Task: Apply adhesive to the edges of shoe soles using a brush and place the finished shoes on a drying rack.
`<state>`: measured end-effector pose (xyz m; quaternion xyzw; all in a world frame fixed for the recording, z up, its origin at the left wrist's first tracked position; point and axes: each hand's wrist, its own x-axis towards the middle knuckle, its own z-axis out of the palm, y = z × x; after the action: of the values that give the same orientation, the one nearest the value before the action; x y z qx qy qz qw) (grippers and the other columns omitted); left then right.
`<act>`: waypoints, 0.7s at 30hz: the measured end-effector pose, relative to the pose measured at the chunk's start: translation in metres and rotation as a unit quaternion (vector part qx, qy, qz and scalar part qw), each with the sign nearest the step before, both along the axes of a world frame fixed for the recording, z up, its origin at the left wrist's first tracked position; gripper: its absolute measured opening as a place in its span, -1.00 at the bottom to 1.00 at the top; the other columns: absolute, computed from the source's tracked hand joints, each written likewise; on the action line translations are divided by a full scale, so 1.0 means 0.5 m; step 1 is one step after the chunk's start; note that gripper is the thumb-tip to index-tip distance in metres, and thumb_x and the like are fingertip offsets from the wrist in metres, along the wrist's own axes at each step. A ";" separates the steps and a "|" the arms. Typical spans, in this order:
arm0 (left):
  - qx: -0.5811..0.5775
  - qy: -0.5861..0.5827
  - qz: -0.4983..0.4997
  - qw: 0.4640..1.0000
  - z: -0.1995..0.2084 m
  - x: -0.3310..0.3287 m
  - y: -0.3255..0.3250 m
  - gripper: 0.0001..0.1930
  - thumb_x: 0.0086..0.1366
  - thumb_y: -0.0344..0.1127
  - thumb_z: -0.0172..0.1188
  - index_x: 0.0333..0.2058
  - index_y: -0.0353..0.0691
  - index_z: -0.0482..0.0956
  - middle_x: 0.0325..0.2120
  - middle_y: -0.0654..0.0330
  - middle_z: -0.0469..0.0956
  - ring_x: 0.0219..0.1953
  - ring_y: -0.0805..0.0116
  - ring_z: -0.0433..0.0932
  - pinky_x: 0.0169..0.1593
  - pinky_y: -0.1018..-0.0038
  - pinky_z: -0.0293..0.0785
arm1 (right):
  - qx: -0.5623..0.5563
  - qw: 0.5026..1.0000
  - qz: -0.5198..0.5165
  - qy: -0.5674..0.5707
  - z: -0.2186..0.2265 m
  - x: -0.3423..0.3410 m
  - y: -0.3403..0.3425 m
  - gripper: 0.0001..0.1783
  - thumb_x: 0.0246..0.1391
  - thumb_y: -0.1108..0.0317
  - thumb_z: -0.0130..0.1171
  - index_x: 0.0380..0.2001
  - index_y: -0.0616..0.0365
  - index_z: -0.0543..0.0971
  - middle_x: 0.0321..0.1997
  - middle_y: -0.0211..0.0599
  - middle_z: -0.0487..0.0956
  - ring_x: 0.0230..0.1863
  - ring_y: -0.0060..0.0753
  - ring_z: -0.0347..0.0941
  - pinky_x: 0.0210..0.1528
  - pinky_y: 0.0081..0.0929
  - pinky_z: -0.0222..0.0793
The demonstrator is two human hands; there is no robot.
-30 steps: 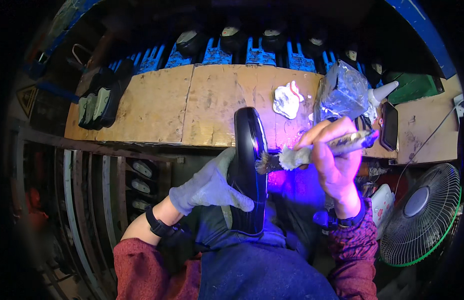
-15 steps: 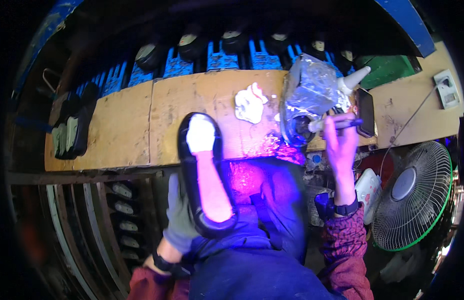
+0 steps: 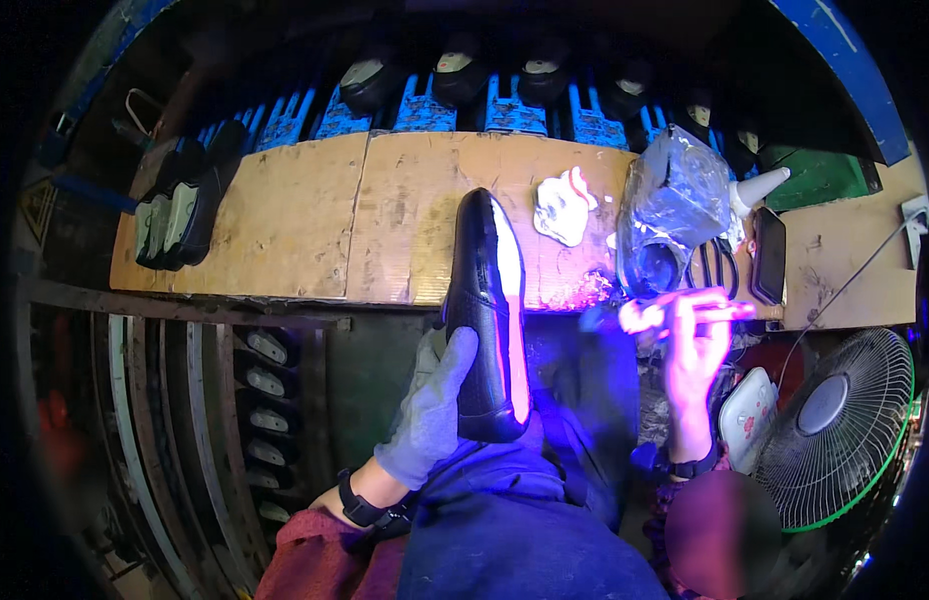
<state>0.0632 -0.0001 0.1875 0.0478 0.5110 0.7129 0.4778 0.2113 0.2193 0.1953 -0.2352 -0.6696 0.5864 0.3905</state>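
Observation:
My left hand (image 3: 430, 410), in a grey glove, grips a black shoe (image 3: 475, 350) by its side near the heel. The shoe is turned on its edge with its toe pointing away from me, so its dark upper and a strip of pale sole both show. In my bare right hand (image 3: 697, 350) is a brush (image 3: 647, 318) held sideways, its dark bristle end blurred and pointing left toward the shoe, apart from it. Beyond the brush stands a plastic-wrapped container with a round cup (image 3: 657, 268) at its near side. Pink-violet light falls on the brush, my right hand and the sole.
A cardboard-covered bench (image 3: 285, 230) bears a white crumpled wad (image 3: 563, 208), a dark phone-like slab (image 3: 770, 257) and several black shoes (image 3: 190, 215) at left. Blue racks (image 3: 515, 105) with shoes line the back. A fan (image 3: 835, 420) stands right; a shoe rack (image 3: 210, 400) lower left.
The brush has come out of the cup, toward me. My left hand has rolled the shoe from sole-up onto its edge. The whole view has shifted somewhat.

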 end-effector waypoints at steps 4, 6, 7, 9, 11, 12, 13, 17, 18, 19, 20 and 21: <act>-0.064 0.088 -0.023 0.994 0.021 -0.010 0.001 -0.59 0.57 -0.08 -0.17 0.20 -0.20 0.39 0.01 0.21 0.50 0.00 0.43 0.49 0.10 0.40 0.46 | -0.033 0.991 0.095 -0.089 0.056 -0.121 -0.067 -0.82 0.32 0.36 0.15 -0.33 0.20 0.42 -0.53 -0.29 0.60 -0.62 -0.56 0.51 -0.55 -0.58 0.41; -0.052 0.017 -0.019 0.998 0.027 -0.011 -0.002 -0.61 0.55 -0.19 -0.10 0.21 -0.27 0.36 0.02 0.12 0.48 0.01 0.30 0.48 0.10 0.34 0.46 | 0.001 0.984 0.075 -0.162 0.073 -0.195 -0.040 -0.76 0.27 0.30 0.22 -0.38 0.19 0.42 -0.60 -0.36 0.57 -0.65 -0.62 0.46 -0.59 -0.59 0.36; -0.060 0.059 -0.025 0.996 0.028 -0.011 -0.003 -0.61 0.51 -0.26 -0.04 0.21 -0.31 0.34 0.02 0.07 0.46 0.00 0.23 0.48 0.10 0.31 0.46 | 0.015 0.981 0.067 -0.180 0.077 -0.228 -0.022 -0.73 0.25 0.28 0.24 -0.40 0.19 0.42 -0.62 -0.39 0.55 -0.67 -0.64 0.45 -0.60 -0.59 0.33; -0.092 0.146 -0.040 0.984 0.032 -0.011 -0.008 -0.57 0.43 -0.39 0.06 0.22 -0.38 0.31 0.02 -0.02 0.44 -0.01 0.09 0.48 0.10 0.26 0.46 | 0.035 0.988 0.058 -0.136 0.080 -0.271 0.002 -0.72 0.22 0.27 0.26 -0.43 0.18 0.42 -0.66 -0.43 0.53 -0.68 -0.64 0.44 -0.61 -0.59 0.30; -0.068 0.094 -0.015 0.993 0.034 -0.013 -0.012 -0.50 0.35 -0.50 0.13 0.23 -0.44 0.27 0.03 -0.09 0.42 0.00 -0.03 0.47 0.10 0.23 0.45 | 0.100 0.985 0.029 -0.135 0.080 -0.278 0.008 -0.72 0.19 0.27 0.28 -0.44 0.18 0.43 -0.67 -0.38 0.51 -0.68 -0.58 0.44 -0.60 -0.54 0.29; -0.047 0.139 -0.030 0.989 0.036 -0.014 -0.012 -0.53 0.36 -0.44 0.11 0.21 -0.41 0.28 0.00 -0.05 0.44 -0.04 0.05 0.48 0.06 0.27 0.47 | 0.133 0.982 0.014 -0.134 0.080 -0.269 0.000 -0.72 0.18 0.28 0.29 -0.45 0.18 0.43 -0.67 -0.36 0.50 -0.67 -0.56 0.45 -0.60 -0.52 0.29; -0.043 0.101 -0.024 0.994 0.037 -0.014 -0.011 -0.56 0.38 -0.37 0.09 0.18 -0.39 0.30 -0.04 0.00 0.45 -0.08 0.13 0.49 0.03 0.32 0.48 | 0.166 0.977 0.000 -0.134 0.082 -0.258 -0.008 -0.72 0.16 0.28 0.30 -0.46 0.18 0.44 -0.68 -0.33 0.49 -0.67 -0.53 0.45 -0.60 -0.49 0.28; -0.013 0.134 -0.031 0.990 0.044 -0.009 0.006 -0.60 0.54 -0.01 -0.05 0.05 -0.24 0.42 -0.20 0.24 0.56 -0.25 0.55 0.56 -0.14 0.53 0.54 | 0.148 0.972 0.036 -0.177 0.103 -0.188 -0.063 -0.71 0.10 0.28 0.36 -0.47 0.18 0.46 -0.68 -0.29 0.47 -0.66 -0.51 0.43 -0.58 -0.46 0.28; -0.020 0.114 -0.008 0.993 0.044 -0.006 0.013 -0.59 0.54 0.00 -0.08 0.03 -0.24 0.46 -0.21 0.24 0.57 -0.25 0.54 0.57 -0.14 0.53 0.54 | 0.145 0.972 0.045 -0.181 0.110 -0.168 -0.074 -0.71 0.08 0.28 0.38 -0.47 0.18 0.46 -0.69 -0.29 0.47 -0.66 -0.51 0.43 -0.58 -0.45 0.28; -0.020 0.024 0.021 0.999 0.044 -0.001 0.022 -0.58 0.54 0.01 -0.10 0.00 -0.23 0.49 -0.23 0.24 0.59 -0.25 0.54 0.59 -0.15 0.53 0.55 | 0.124 0.972 0.057 -0.189 0.114 -0.155 -0.085 -0.71 0.08 0.28 0.38 -0.47 0.18 0.47 -0.69 -0.29 0.47 -0.66 -0.52 0.43 -0.58 -0.46 0.28; -0.009 -0.005 0.020 1.000 0.044 0.000 0.025 -0.56 0.56 0.01 -0.16 0.10 -0.22 0.44 -0.14 0.21 0.57 -0.15 0.49 0.58 -0.04 0.49 0.52 | 0.119 0.976 0.075 -0.165 0.116 -0.146 -0.092 -0.72 0.09 0.29 0.37 -0.47 0.18 0.47 -0.68 -0.30 0.47 -0.67 -0.50 0.44 -0.58 -0.45 0.30; 0.011 -0.022 -0.007 1.000 0.042 -0.002 0.027 -0.52 0.58 0.02 -0.23 0.19 -0.20 0.39 -0.05 0.19 0.56 -0.06 0.44 0.57 0.07 0.44 0.49 | 0.113 0.979 0.094 -0.142 0.120 -0.136 -0.097 -0.73 0.09 0.30 0.37 -0.48 0.17 0.47 -0.68 -0.30 0.48 -0.67 -0.48 0.45 -0.58 -0.45 0.31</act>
<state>0.0624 0.0133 0.2085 0.0408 0.4925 0.7157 0.4935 0.1431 0.1706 0.2555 -0.2065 -0.7992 0.5015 0.2590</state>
